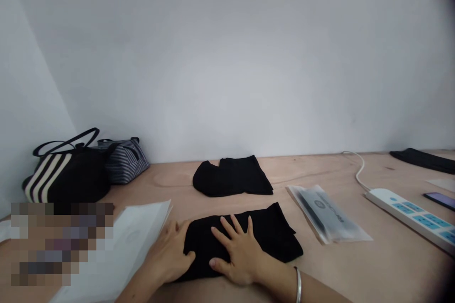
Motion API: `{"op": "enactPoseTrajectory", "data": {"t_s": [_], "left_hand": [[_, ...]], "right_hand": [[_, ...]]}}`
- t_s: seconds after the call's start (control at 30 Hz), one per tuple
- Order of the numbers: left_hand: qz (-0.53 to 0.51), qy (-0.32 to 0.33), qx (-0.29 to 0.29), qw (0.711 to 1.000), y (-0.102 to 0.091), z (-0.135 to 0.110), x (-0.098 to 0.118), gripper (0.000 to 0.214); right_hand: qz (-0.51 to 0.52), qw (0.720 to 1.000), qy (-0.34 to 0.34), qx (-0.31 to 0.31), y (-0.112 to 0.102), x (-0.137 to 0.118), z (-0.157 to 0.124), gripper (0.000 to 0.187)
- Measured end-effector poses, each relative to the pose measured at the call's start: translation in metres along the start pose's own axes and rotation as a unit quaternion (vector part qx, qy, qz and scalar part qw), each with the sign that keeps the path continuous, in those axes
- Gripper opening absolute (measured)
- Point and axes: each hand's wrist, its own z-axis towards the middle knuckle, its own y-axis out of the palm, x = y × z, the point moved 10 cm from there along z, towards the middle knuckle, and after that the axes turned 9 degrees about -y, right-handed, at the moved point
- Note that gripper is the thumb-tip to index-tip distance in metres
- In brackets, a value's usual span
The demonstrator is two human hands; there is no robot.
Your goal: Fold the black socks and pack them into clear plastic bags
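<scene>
**Left grip**: spread, palm down, not pinching; the fingers press on the near left end of the black cloth.

**Right grip**: spread wider, fingers fanned flat on top of the cloth, just right of your left grip. A silver bangle sits on that wrist.

**Black cloth**: lying folded on the desk directly under both grips, with its layered edges showing at the far right corner.

**Handling**: it looks light, soft and limp, with a matte surface that should give little slip. It will probably sag if lifted from one point.

**Where to hold**: your best hold looks to be both ends at once, pinching all the layers together at the folded edges.

**Second cloth**: a looser black bundle, rumpled and uneven, well ahead of your grips.

**White sheet**: smooth and thin, just left of your left grip.

**Clear bag**: glossy plastic with a dark printed insert, to the right of your right grip.

**Power strip**: white with blue panels, farther right, its white cable curving away.

**Tote bags**: a striped black-and-cream one and a grey pinstriped one, far ahead and left of your left grip. A pixelated patch hides the area nearer it.
</scene>
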Motion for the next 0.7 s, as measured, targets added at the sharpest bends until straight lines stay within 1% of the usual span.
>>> {"op": "enactPoseTrajectory", "data": {"t_s": [0.1, 0.17, 0.2, 0.27, 0.33, 0.37, 0.4, 0.43, 0.47, 0.5, 0.53, 0.57, 0.6, 0.63, 0.7], "left_hand": [[-0.041, 0.01, -0.049, 0.998, 0.008, 0.001, -0.009, 0.066], [-0.083, 0.018, -0.064, 0.994, 0.008, 0.004, -0.012, 0.065], [-0.109, 0.022, -0.058, 0.992, 0.004, 0.005, -0.012, 0.063], [-0.174, 0.033, -0.013, 0.984, -0.01, 0.007, -0.008, 0.058], [-0.256, 0.045, 0.068, 0.963, -0.031, 0.004, 0.002, 0.053], [-0.299, 0.054, 0.108, 0.946, -0.04, 0.0, 0.009, 0.051], [-0.342, 0.062, 0.141, 0.927, -0.048, -0.004, 0.017, 0.049], [-0.38, 0.072, 0.167, 0.907, -0.052, -0.008, 0.026, 0.048], [-0.413, 0.086, 0.181, 0.888, -0.054, -0.012, 0.036, 0.047], [-0.432, 0.106, 0.194, 0.874, -0.054, -0.015, 0.047, 0.045], [-0.427, 0.137, 0.205, 0.87, -0.053, -0.019, 0.06, 0.042], [-0.402, 0.179, 0.212, 0.872, -0.05, -0.023, 0.076, 0.038], [-0.359, 0.229, 0.21, 0.88, -0.044, -0.028, 0.093, 0.036], [-0.303, 0.279, 0.197, 0.89, -0.034, -0.033, 0.111, 0.035], [-0.185, 0.359, 0.148, 0.903, -0.008, -0.043, 0.138, 0.037]], "right_hand": [[0.003, 0.999, 0.017, -0.028, 0.013, 0.009, 0.008, 0.068], [0.002, 1.0, 0.025, -0.019, 0.012, 0.012, 0.01, 0.067], [0.001, 1.0, 0.028, -0.007, 0.008, 0.013, 0.011, 0.066], [0.01, 1.0, 0.018, 0.014, 0.0, 0.013, 0.009, 0.067], [0.037, 0.998, -0.013, 0.039, -0.013, 0.013, 0.004, 0.067], [0.046, 0.997, -0.02, 0.062, -0.023, 0.018, -0.001, 0.064], [0.046, 0.994, -0.014, 0.093, -0.034, 0.027, -0.009, 0.057], [0.028, 0.991, 0.015, 0.131, -0.047, 0.041, -0.018, 0.049], [-0.005, 0.984, 0.066, 0.164, -0.058, 0.059, -0.031, 0.041], [-0.047, 0.974, 0.126, 0.183, -0.067, 0.078, -0.045, 0.035], [-0.089, 0.959, 0.186, 0.192, -0.073, 0.096, -0.06, 0.033], [-0.119, 0.946, 0.233, 0.189, -0.076, 0.111, -0.073, 0.033], [-0.129, 0.938, 0.264, 0.181, -0.076, 0.123, -0.084, 0.035], [-0.126, 0.935, 0.283, 0.174, -0.073, 0.133, -0.092, 0.039], [-0.084, 0.939, 0.289, 0.168, -0.065, 0.144, -0.102, 0.052]]}}
